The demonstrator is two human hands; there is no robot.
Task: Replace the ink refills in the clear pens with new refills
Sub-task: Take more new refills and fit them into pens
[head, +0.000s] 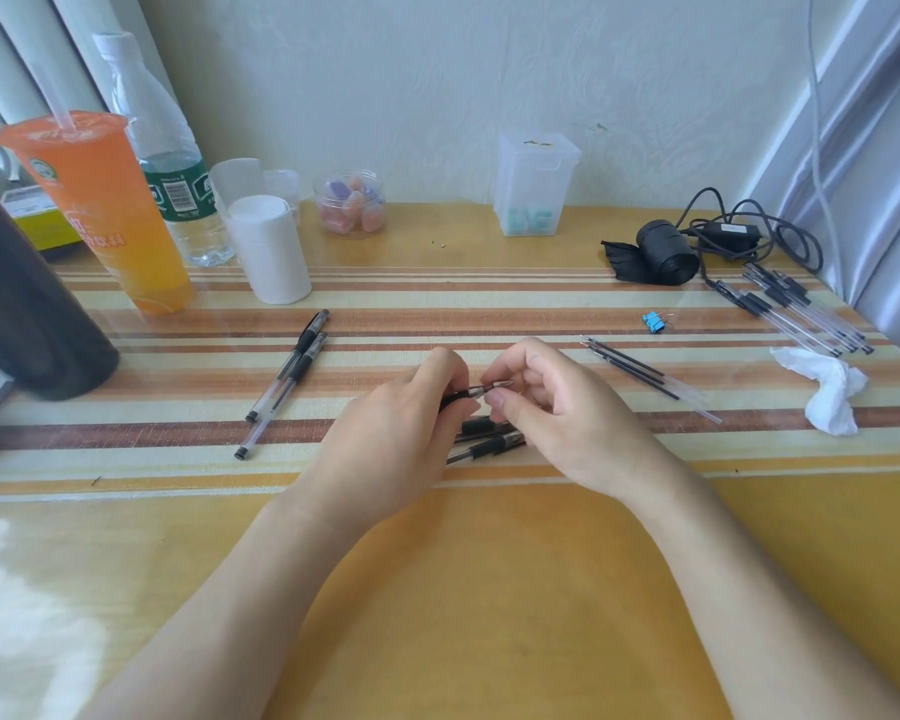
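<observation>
Dark cylinder (27,304): far left, ten o'clock from the hands, standing on the table (489,589).
Orange drink cup (100,210): ten o'clock, upright, a straw through its sealed lid.
Water bottle (172,163): eleven o'clock, upright just behind the cup.
White roll (268,249): eleven o'clock, on end, just right of the cup.
Two pens (287,376): nine o'clock from the hands, side by side and touching, black grips toward the wall.
Jar (352,202): twelve o'clock, near the wall, pastel pieces inside.
Left hand (401,433): mid-table, fingers curled round the black grip of the held pen (458,398).
Held pen: between both hands, front end pointing to three o'clock.
Metal tip (497,387): at the held pen's front end; whether it is seated or free cannot be told.
Right hand (557,413): thumb and forefinger pinched together on the metal tip, other fingers loosely curled.
Lower pens (489,441): on the table at six o'clock of the held pen, partly hidden by the hands.
Clear box (536,184): one o'clock, by the wall, pale blue pieces at its bottom.
Refills (640,371): three o'clock, near the right hand, lying side by side.
Binder clip (653,322): blue, two o'clock.
Black roll (666,252): one o'clock, a coiled cable (733,233) just right of it.
Pen cluster (801,314): two o'clock, at the right edge.
Tissue (827,392): three o'clock, crumpled.
</observation>
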